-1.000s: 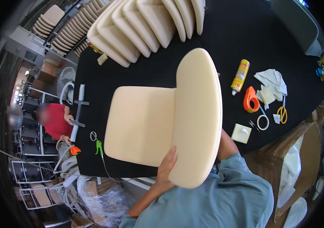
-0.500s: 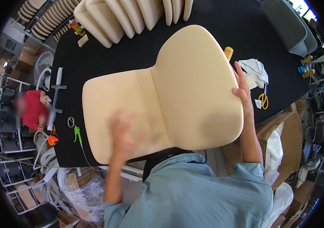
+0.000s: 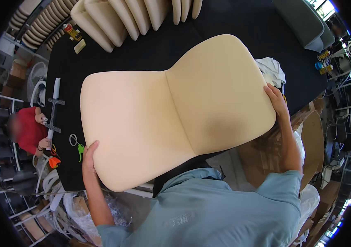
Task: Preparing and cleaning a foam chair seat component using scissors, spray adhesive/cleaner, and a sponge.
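Note:
A cream padded chair shell (image 3: 126, 111), bent along a seam between its two panels, spans the black-covered table in front of me. My left hand (image 3: 89, 158) grips its left edge near the lower corner, thumb along the rim and fingers partly hidden behind. At the opposite end my right hand (image 3: 277, 102) holds the right edge, fingertips over the rim and the rest beneath. Just beyond the left hand lies a green air blow gun (image 3: 80, 152). A white cloth (image 3: 271, 71) shows behind the shell's right side, partly covered by it.
Several cream shells (image 3: 122, 20) stand in a row at the far edge of the black table (image 3: 208, 20). Grey shells (image 3: 301, 24) lean at far right. A spray can (image 3: 72, 32) stands far left. A person in red (image 3: 30, 129) holds a white tube at left. A cardboard box (image 3: 261, 158) sits at right.
My left hand has moved from the shell's surface to its left edge. The shell has tilted, its right end shifting right and toward me, and my right hand has moved with it.

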